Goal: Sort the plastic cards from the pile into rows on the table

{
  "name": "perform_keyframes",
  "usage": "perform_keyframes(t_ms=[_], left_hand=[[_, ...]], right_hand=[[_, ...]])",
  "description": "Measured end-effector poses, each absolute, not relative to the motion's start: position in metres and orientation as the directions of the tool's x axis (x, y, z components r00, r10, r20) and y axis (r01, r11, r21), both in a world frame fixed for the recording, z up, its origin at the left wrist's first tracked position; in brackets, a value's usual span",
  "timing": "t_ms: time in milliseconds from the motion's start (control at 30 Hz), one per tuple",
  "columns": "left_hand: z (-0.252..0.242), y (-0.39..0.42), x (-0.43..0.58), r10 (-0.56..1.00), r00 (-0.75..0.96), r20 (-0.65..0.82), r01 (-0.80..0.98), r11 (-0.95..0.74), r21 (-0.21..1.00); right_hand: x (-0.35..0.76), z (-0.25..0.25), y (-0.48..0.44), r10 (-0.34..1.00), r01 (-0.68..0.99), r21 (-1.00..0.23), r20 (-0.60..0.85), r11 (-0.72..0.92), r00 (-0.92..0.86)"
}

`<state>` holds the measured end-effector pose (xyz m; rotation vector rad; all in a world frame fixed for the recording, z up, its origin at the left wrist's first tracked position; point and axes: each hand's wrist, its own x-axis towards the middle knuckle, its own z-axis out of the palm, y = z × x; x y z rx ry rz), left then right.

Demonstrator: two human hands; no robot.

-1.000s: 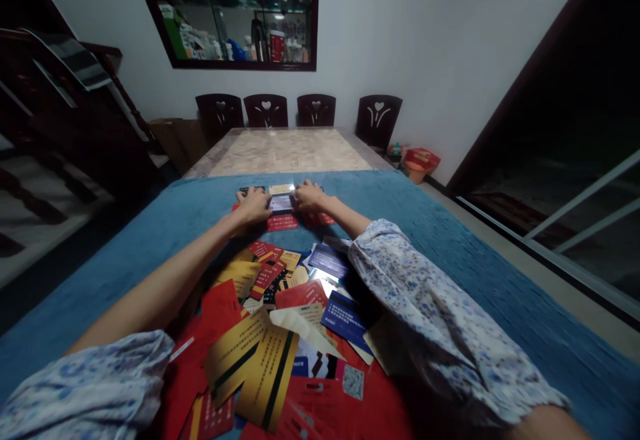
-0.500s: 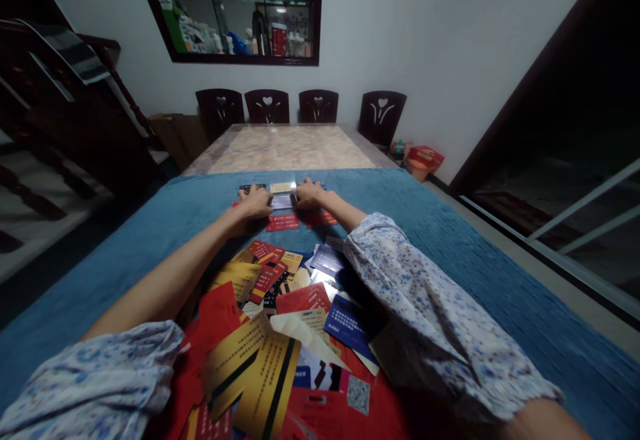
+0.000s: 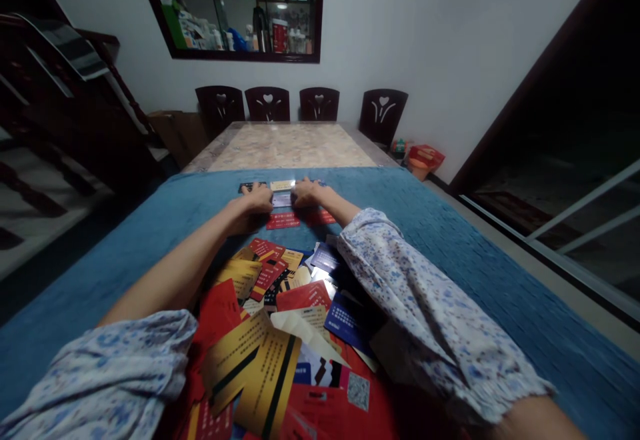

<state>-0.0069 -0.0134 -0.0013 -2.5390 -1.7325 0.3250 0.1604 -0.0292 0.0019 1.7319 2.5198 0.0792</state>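
A pale lilac card lies between my hands in the middle of a small layout on the blue cloth. My left hand grips its left end with bent fingers. At its right end, my right hand has its fingers closed on the edge. Just beyond is a cream card, with a black card to the left, partly behind my left fingers. A blue card shows a little past my right hand. Nearer to me are a red card and another red card, partly covered by my right hand.
A heap of mixed cards, including a gold card and a dark blue card, lies under my forearms. The blue cloth covers the near part of the table. Several dark chairs stand behind it.
Both hands stay at the lilac card, with only a slight shift of the fingers. My left forearm has moved a little right and my right sleeve a little left.
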Motion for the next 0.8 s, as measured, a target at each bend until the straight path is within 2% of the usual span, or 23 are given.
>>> perform_keyframes(t_ms=[267, 567, 800], left_hand=[[-0.004, -0.018, -0.004, 0.938, 0.329, -0.107, 0.926, -0.343, -0.159], [-0.004, -0.04, -0.008, 0.916, 0.401, 0.027, 0.905, -0.391, -0.165], [0.002, -0.065, -0.008, 0.898, 0.435, 0.069, 0.896, -0.423, -0.135]], right_hand=[[0.159, -0.001, -0.028, 0.936, 0.93, 0.103, -0.034, 0.352, -0.35], [0.17, 0.005, -0.035, 0.928, 0.921, 0.11, -0.044, 0.373, -0.371], [0.195, 0.013, -0.059, 0.918, 0.916, 0.051, -0.011, 0.397, -0.397]])
